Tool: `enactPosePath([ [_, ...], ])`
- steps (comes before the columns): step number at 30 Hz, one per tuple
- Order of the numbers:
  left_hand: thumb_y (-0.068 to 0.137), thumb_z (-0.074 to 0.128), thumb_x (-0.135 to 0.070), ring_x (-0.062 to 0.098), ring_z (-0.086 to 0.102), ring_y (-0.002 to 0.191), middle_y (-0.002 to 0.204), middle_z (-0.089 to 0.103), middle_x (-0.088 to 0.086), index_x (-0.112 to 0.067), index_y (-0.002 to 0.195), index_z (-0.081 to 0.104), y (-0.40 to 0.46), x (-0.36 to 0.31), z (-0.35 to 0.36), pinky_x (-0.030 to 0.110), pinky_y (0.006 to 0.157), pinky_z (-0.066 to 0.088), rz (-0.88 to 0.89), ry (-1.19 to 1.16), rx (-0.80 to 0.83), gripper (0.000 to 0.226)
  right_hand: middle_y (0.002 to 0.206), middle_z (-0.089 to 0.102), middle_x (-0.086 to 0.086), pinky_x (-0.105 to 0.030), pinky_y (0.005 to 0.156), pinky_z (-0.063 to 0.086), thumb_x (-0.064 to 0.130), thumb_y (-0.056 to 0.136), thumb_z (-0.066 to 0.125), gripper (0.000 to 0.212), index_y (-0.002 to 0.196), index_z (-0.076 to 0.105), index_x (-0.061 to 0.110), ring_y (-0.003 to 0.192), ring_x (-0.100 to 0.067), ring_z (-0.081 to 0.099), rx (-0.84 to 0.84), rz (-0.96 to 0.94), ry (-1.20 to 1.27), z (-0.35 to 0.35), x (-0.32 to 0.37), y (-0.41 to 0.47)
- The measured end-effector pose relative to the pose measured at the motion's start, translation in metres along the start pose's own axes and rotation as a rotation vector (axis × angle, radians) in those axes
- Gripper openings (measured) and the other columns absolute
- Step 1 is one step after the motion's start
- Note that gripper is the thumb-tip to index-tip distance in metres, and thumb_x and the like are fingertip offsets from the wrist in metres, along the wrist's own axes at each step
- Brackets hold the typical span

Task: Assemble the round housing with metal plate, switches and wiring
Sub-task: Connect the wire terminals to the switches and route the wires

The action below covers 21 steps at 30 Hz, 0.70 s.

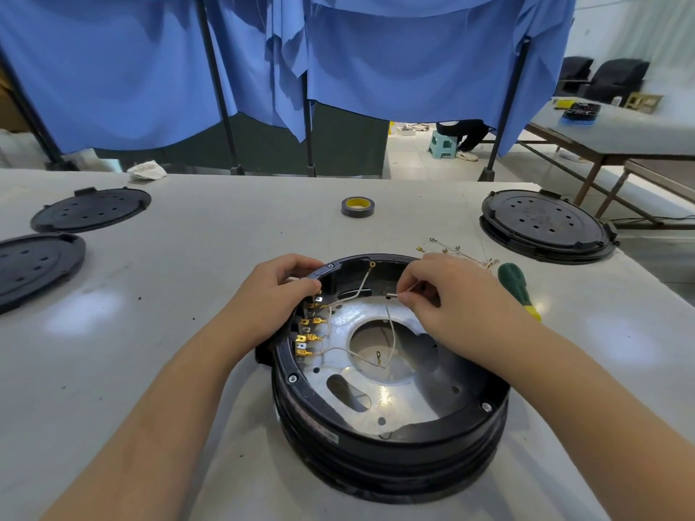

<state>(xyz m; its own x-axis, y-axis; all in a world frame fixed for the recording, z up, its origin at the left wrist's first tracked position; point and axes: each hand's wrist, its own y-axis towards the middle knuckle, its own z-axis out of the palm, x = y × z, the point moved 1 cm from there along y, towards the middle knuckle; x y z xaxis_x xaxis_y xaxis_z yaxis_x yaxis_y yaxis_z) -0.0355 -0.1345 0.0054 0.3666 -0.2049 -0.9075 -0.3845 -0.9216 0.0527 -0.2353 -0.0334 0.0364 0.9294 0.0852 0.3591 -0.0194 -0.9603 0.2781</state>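
Observation:
A black round housing [391,441] stands on the table in front of me, open side up. Inside lies a shiny metal plate [395,396] with a big round hole. A row of switches with gold terminals [310,329] lines the inner left wall, with pale wires [338,351] running from them. My left hand [274,295] grips the housing's upper left rim, fingers curled over the edge by the top terminals. My right hand [447,295] pinches the end of a thin white wire [391,321] over the plate's far side.
A green-handled screwdriver [517,287] and loose wires with ring terminals [455,251] lie right of the housing. A roll of tape [357,206] sits further back. Black round lids lie at far left [90,208], left [34,265] and right [545,223]. Blue curtains hang behind.

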Motion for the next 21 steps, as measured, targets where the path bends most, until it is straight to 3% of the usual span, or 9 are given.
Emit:
enactPosePath([
  [3,0.090,0.061,-0.011,0.026,0.069,0.091,0.096,0.074,0.002,-0.031,0.097,0.070,0.001,-0.001,0.000,0.039,0.086,0.053,0.012,0.007,-0.033,0.023,0.088,0.060,0.009,-0.030,0.080,0.047,0.019,0.089,0.061,0.007,0.087,0.065,0.024,0.086,-0.009,0.055,-0.069,-0.028,0.085,0.000,-0.002,-0.001],
  [8,0.089,0.061,-0.010,0.023,0.069,0.089,0.097,0.073,0.001,-0.031,0.095,0.070,0.004,-0.001,0.000,0.035,0.083,0.053,0.025,0.003,-0.067,0.024,0.084,0.061,0.013,-0.015,0.074,0.046,0.013,0.086,0.067,0.016,0.081,0.066,0.028,0.082,-0.004,0.057,-0.174,-0.085,0.263,-0.010,-0.001,-0.010],
  [12,0.087,0.064,-0.011,0.018,0.070,0.084,0.090,0.073,-0.001,-0.031,0.092,0.070,0.003,0.000,0.000,0.024,0.072,0.052,0.022,0.001,-0.100,0.022,0.088,0.062,0.014,-0.022,0.080,0.048,0.016,0.085,0.068,0.011,0.083,0.069,0.026,0.088,-0.005,0.059,-0.013,-0.080,0.307,-0.006,-0.002,-0.019],
  [14,0.086,0.065,-0.011,0.013,0.069,0.087,0.091,0.072,-0.006,-0.030,0.094,0.070,0.002,-0.002,-0.001,0.026,0.077,0.053,0.032,0.036,-0.123,0.021,0.088,0.063,0.017,-0.019,0.081,0.047,0.019,0.086,0.067,0.010,0.085,0.069,0.029,0.089,-0.002,0.059,0.059,-0.050,0.313,-0.002,-0.003,-0.020],
  [18,0.086,0.064,-0.011,0.001,0.059,0.104,0.104,0.065,-0.020,-0.027,0.107,0.068,-0.008,-0.021,-0.001,0.027,0.097,0.045,0.223,0.260,-0.216,0.027,0.086,0.063,0.020,-0.011,0.078,0.043,0.027,0.086,0.066,0.006,0.087,0.068,0.033,0.089,0.005,0.056,0.097,-0.007,0.283,0.000,-0.002,-0.017],
  [21,0.085,0.066,-0.018,-0.007,0.059,0.102,0.099,0.069,-0.022,-0.032,0.105,0.070,-0.022,-0.043,0.007,0.010,0.092,0.043,0.377,0.244,-0.136,0.024,0.086,0.064,0.019,-0.014,0.080,0.045,0.029,0.084,0.068,0.004,0.086,0.070,0.032,0.089,0.004,0.057,0.069,-0.004,0.325,0.000,-0.003,-0.015],
])
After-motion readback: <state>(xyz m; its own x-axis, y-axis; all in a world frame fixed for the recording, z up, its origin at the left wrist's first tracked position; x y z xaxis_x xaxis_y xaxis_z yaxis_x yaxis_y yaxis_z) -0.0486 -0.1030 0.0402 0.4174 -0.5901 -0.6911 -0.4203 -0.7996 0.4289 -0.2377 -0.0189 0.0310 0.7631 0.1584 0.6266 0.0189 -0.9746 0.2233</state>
